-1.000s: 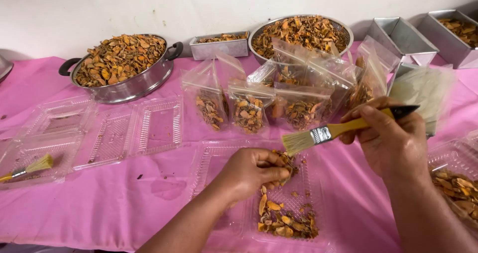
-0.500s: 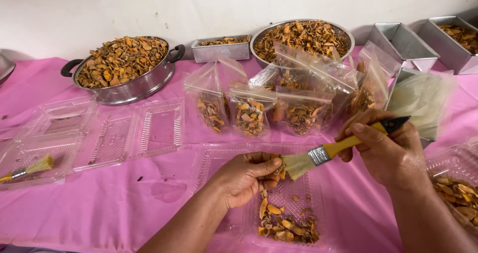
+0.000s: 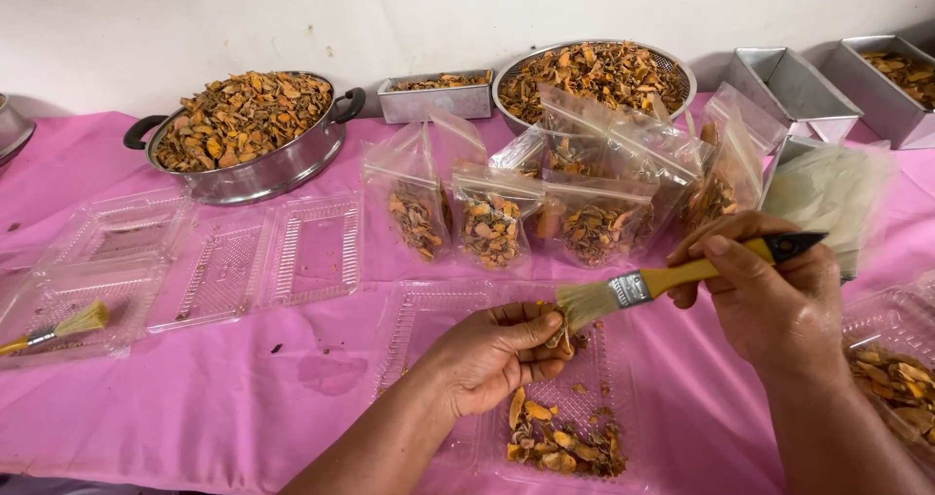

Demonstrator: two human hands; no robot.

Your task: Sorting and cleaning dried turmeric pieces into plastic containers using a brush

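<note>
Near the worktop's front edge, the left hand (image 3: 497, 354) pinches an orange dried slice (image 3: 559, 337) over a clear plastic clamshell tray (image 3: 429, 315); the right hand (image 3: 769, 295) grips a yellow-handled flat paintbrush (image 3: 672, 279), bristles touching the slice.

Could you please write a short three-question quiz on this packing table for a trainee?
1. True or false: the right hand holds a paintbrush with a yellow handle.
2. What does the left hand pinch? A) a spoon B) a dried orange slice C) a bag
3. Fill in: the second brush lies on an open clear ______ at the far left.

Key: 1 true. 2 B; the bristles touch the slice over the clear tray of slices. 3 container; the round pot of slices stands behind it.
</note>
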